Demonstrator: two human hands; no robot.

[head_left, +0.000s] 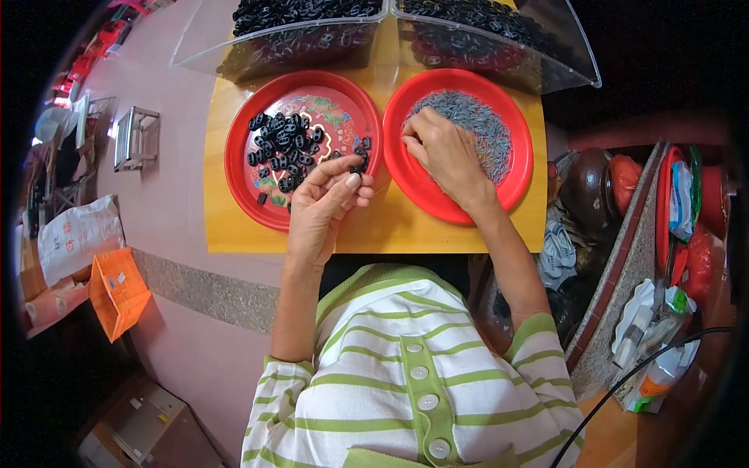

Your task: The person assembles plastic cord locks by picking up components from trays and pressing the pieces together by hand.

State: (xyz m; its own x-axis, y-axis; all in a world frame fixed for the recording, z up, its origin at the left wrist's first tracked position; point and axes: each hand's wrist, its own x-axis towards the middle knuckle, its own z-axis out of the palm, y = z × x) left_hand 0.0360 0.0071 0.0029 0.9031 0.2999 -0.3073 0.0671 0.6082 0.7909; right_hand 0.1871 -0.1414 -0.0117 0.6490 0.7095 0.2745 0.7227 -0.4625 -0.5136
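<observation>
orange bag | metal rack | white sack | cardboard box

Orange bag standing lower left; white printed sack lying above it; labelled plastic bottle lying lower right.

Your left hand pinches a small black plastic toggle between thumb and fingertips at the right rim of the left red plate, whose patterned centre carries a loose heap of matching black toggles. Your right hand rests palm down, fingers curled, in the pile of thin grey pieces covering the right red plate. The plates sit just beside each other on the yellow surface.
</observation>
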